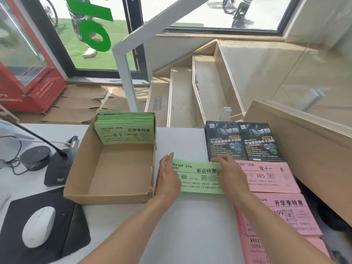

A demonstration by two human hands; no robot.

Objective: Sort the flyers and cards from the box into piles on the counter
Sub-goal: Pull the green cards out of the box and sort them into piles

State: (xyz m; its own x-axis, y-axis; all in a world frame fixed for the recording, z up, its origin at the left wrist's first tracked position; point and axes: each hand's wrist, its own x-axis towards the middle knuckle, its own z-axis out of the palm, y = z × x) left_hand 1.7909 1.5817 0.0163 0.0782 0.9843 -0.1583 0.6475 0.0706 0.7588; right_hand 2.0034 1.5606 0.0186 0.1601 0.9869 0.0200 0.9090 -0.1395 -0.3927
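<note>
The green pile (200,177) lies flat on the table (190,225), long axis running left to right, between the box (114,168) and the pink piles (270,178). The left hand (168,178) presses its left end with straight fingers; the right hand (229,173) lies over its right end, fingers loosely bent, apparently squaring it. More green flyers (125,128) stand in the box's far end, nearer the left hand. Black flyers (242,141) sit behind.
</note>
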